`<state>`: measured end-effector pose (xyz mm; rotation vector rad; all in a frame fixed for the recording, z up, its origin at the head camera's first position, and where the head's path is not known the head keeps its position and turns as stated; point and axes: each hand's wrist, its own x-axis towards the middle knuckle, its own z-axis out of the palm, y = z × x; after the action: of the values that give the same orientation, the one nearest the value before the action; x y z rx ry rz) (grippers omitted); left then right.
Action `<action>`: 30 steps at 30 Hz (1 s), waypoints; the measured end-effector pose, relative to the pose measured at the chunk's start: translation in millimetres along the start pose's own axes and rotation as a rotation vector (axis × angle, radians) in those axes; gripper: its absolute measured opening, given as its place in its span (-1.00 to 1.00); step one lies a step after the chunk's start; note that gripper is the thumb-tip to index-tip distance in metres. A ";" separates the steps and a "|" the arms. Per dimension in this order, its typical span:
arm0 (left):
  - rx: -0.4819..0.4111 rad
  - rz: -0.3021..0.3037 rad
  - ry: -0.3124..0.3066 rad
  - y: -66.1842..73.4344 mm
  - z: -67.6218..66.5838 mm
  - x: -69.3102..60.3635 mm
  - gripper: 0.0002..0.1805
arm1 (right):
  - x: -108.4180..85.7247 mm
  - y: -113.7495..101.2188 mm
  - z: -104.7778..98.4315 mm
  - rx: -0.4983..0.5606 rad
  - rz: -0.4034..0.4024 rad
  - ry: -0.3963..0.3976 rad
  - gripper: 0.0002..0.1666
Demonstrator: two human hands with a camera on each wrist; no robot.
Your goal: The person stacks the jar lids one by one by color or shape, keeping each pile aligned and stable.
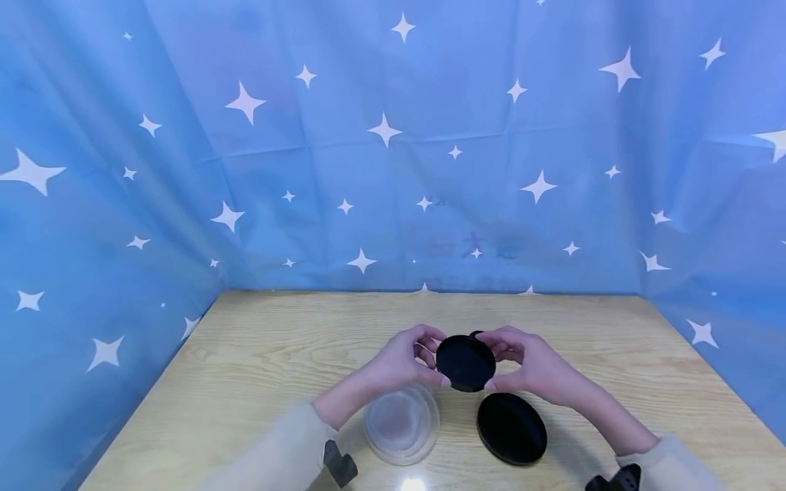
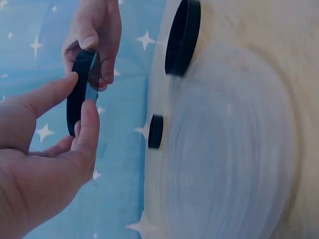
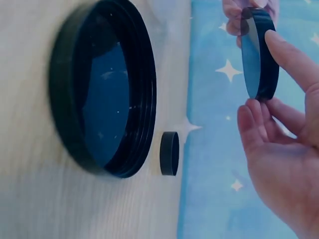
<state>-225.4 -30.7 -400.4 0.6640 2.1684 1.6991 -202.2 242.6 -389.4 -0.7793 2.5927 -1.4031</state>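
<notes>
A round black lid (image 1: 465, 363) is held up above the table between both hands. My left hand (image 1: 413, 358) grips its left edge with thumb and fingers, and my right hand (image 1: 533, 365) grips the right edge. The wrist views show the lid edge-on, with a glossy flat face. Below my right hand, a larger black lid (image 1: 512, 429) lies with its hollow, ridged side up. A translucent round plastic piece (image 1: 402, 423) stands below my left hand; whether it is a container or stacked lids, I cannot tell. Farther back is a small black cap (image 3: 169, 153), mostly hidden in the head view.
The things stand on a light wood-grain table (image 1: 295, 334). Blue cloth (image 1: 344, 170) with white stars hangs behind it and along both sides. A bright light reflection shows at the table's near part.
</notes>
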 end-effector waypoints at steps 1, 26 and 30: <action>-0.002 -0.003 -0.005 1.0 3.3 -0.8 -0.32 | -4.3 -0.2 -1.1 -0.003 -0.004 0.001 -0.17; 0.074 -0.024 -0.036 -1.2 63.1 -10.1 -0.28 | -63.7 18.1 -6.1 -0.021 0.044 -0.006 -0.18; 0.074 -0.034 -0.033 -4.4 69.0 -10.7 -0.28 | -67.9 22.3 -4.1 -0.012 0.063 -0.019 -0.18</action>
<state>-182.1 19.7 -422.3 0.6657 2.2161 1.5870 -153.4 288.0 -415.6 -0.7015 2.5899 -1.3580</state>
